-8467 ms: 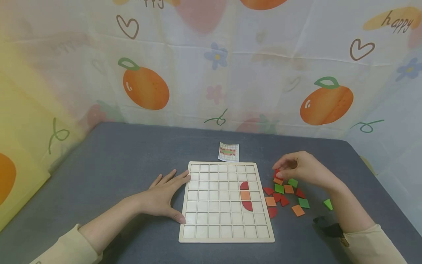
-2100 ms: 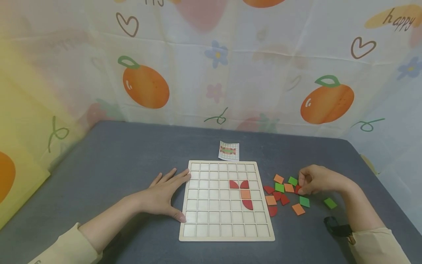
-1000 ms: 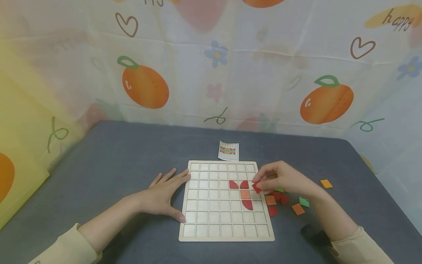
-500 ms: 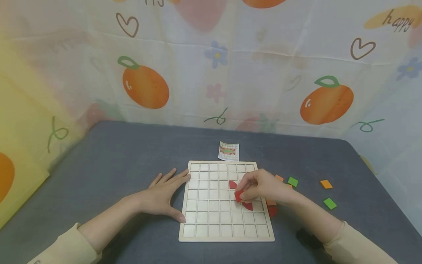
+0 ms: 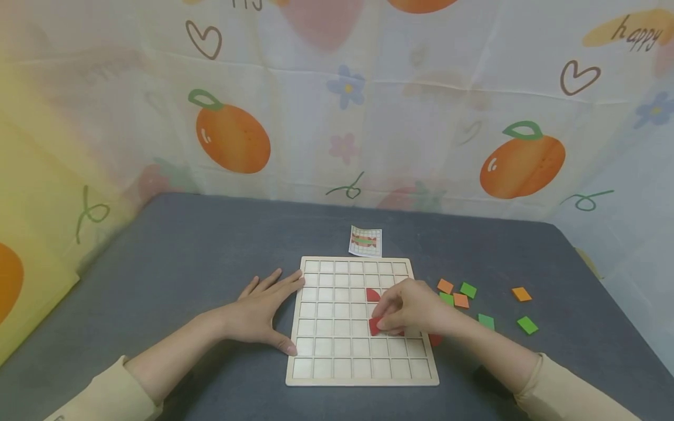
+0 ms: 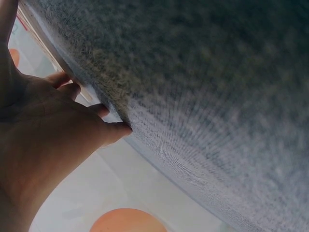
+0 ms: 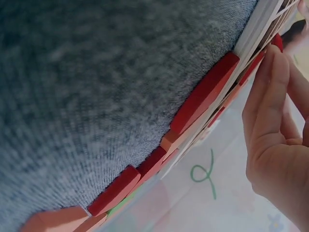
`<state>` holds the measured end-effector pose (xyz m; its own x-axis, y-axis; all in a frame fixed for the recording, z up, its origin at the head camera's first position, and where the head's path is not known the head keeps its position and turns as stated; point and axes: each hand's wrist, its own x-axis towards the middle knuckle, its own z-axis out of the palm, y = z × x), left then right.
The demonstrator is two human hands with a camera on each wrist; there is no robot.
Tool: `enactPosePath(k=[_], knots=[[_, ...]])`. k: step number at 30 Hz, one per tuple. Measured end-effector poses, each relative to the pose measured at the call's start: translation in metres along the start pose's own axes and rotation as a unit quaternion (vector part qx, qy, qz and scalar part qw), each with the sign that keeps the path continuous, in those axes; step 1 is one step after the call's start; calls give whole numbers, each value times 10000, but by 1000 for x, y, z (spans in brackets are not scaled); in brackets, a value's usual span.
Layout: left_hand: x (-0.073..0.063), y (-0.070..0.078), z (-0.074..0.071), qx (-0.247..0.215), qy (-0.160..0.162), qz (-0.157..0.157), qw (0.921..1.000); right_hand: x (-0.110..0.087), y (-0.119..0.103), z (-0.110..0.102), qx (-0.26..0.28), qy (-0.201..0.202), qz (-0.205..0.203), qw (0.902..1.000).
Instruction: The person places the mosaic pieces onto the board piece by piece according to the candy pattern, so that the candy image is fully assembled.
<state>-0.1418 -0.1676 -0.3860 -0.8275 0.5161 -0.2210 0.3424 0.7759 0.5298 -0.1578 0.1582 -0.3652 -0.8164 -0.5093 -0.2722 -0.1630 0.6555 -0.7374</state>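
A pale wooden grid board (image 5: 332, 330) lies on the dark table. Spread fingers of my left hand (image 5: 258, 316) rest along its left edge, thumb near the lower corner; the left wrist view shows this hand (image 6: 53, 116) flat beside the board. Over the right half, my right hand (image 5: 413, 307) pinches a small red tile (image 5: 374, 325) between thumb and fingers, close over a cell. A red quarter-circle tile (image 5: 372, 294) sits in a cell farther back. The right hand covers most of the other placed tiles; a red tip (image 7: 277, 42) shows at its fingertips in the right wrist view.
Right of the board lie loose orange (image 5: 445, 286), green (image 5: 468, 290) and red (image 5: 435, 340) tiles, some hidden under the right forearm. A small printed card (image 5: 365, 241) with a coloured grid pattern lies behind the board. A patterned cloth (image 5: 295, 117) hangs behind the table.
A red quarter-circle was added to the board earlier. Since then my right hand has picked up another red tile, carried it left over the board and moved it nearer me. My left hand stayed put.
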Motion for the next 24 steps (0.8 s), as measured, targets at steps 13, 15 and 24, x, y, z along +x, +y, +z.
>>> enactPosePath(k=[13,15,24], knots=[[0,-1,0,43,5,-21,10000,0,0,1,-207,21,-123,9997],[0,-1,0,37,8,-14,10000,0,0,1,-284,27,-168,9995],[0,0,0,22,0,-26,10000,2,1,2,-596,130,-364,9975]])
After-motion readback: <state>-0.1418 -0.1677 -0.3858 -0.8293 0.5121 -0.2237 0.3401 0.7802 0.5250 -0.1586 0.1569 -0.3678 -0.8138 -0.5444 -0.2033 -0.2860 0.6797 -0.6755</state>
